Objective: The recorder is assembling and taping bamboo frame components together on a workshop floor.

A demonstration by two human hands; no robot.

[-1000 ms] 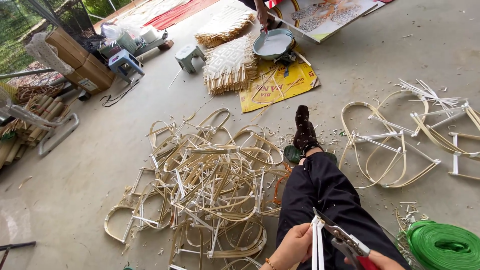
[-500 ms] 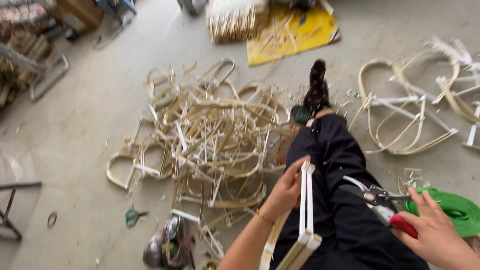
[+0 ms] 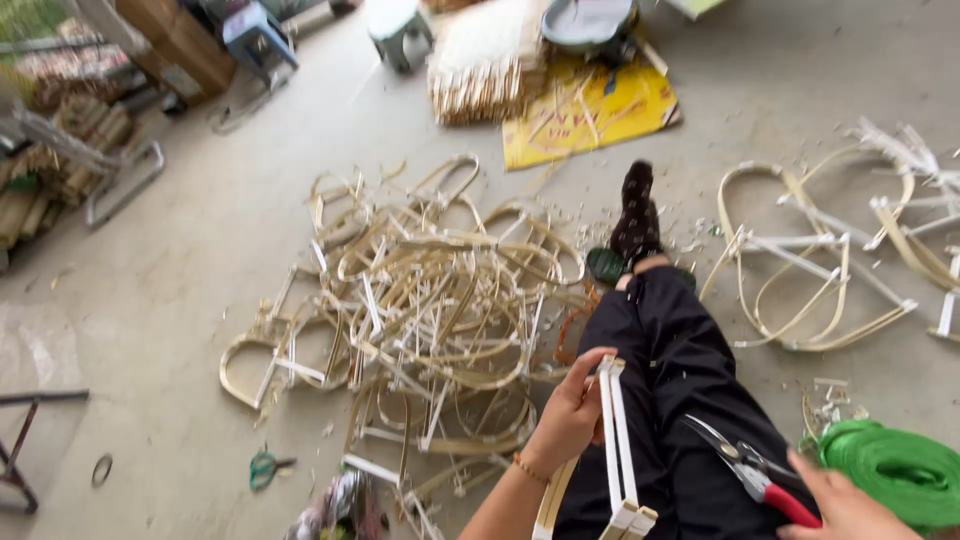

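Two hands work over my black-trousered lap: my left hand point(image 3: 572, 412) keeps its grip clamped around the white-taped bamboo frame point(image 3: 618, 450) standing upright beside my thigh, while my right hand point(image 3: 840, 505) closes its grip on the red-handled shears point(image 3: 752, 468), blades slightly apart.

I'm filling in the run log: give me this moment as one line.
left hand: grips bamboo frame | right hand: holds red-handled shears, blades open, over lap | frame pile: floor, left | green tape roll: right
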